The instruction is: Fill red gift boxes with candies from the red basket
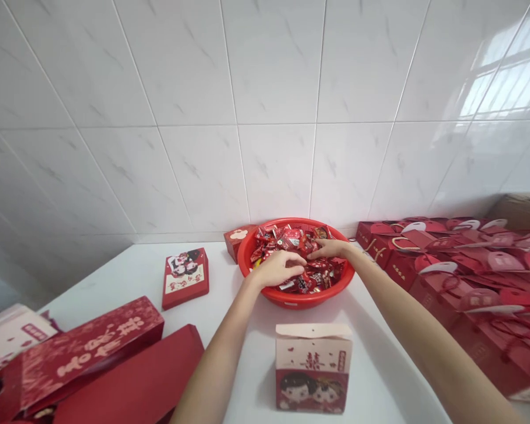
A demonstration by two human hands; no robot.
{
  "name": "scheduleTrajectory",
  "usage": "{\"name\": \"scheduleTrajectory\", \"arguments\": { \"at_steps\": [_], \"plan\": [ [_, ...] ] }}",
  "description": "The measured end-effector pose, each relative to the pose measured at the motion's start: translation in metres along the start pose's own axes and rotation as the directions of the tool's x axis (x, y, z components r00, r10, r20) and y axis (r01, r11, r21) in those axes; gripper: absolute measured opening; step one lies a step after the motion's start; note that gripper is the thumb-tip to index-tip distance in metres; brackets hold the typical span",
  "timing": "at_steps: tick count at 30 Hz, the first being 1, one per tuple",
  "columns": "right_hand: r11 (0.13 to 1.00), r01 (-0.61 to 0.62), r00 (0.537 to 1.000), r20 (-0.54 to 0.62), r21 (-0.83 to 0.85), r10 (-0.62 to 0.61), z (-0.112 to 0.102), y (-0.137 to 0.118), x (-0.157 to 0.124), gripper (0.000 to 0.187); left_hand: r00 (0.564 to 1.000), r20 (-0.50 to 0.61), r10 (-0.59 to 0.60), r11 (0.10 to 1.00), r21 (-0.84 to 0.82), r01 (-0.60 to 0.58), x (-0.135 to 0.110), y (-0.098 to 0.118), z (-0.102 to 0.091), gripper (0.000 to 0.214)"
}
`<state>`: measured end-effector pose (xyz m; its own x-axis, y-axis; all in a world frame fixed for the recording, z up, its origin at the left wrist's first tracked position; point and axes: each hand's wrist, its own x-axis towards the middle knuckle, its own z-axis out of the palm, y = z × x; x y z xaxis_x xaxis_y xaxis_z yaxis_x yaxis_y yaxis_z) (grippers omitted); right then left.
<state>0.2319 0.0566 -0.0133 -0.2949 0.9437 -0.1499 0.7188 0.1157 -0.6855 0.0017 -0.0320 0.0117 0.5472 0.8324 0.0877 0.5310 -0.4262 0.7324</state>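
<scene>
A red plastic basket (291, 304) holds a heap of red-wrapped candies (287, 238). My left hand (280, 268) reaches over its near left side, fingers stretched out above the candies and partly covering them. On the right of the heap, my right hand (330, 248) touches the candies, its thumb and fingers apart. I see nothing held in either hand. Between my forearms stands a small cream-and-red gift box (312, 371) printed with two cartoon figures, its top flaps loosely folded together.
Many red handled gift boxes (468, 282) crowd the right side. A flat red box (185, 277) lies left of the basket, and another red box (236, 238) sits behind it. Large red boxes (92, 353) fill the near left. A tiled wall (274, 171) borders the white table (229, 282).
</scene>
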Motion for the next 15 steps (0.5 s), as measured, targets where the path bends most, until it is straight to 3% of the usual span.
{"name": "scheduleTrajectory", "arguments": {
  "at_steps": [4, 8, 12, 15],
  "plan": [
    [0.997, 0.031, 0.999, -0.033, 0.073, -0.028, 0.0058, 0.0042, 0.0059, 0.062, 1.0, -0.006, -0.021, 1.0, -0.008, 0.021, -0.001, -0.0017, 0.0015, 0.03],
    [0.958, -0.051, 0.998, 0.046, 0.281, 0.039, 0.0069, 0.0066, 0.0081, 0.061, 0.999, -0.014, -0.041, 0.999, -0.029, 0.041, -0.0008, -0.0035, 0.0027, 0.029],
    [0.964, -0.048, 0.997, -0.04, 0.26, 0.06, 0.0048, 0.004, 0.0057, 0.067, 0.999, 0.001, -0.047, 0.997, -0.066, 0.047, -0.0003, -0.0056, 0.0031, 0.029],
    [0.954, 0.005, 0.998, -0.057, 0.3, 0.013, 0.0048, 0.0031, 0.0059, 0.055, 0.999, 0.002, -0.036, 0.997, -0.068, 0.036, -0.0002, -0.0053, 0.0025, 0.028]
  ]
}}
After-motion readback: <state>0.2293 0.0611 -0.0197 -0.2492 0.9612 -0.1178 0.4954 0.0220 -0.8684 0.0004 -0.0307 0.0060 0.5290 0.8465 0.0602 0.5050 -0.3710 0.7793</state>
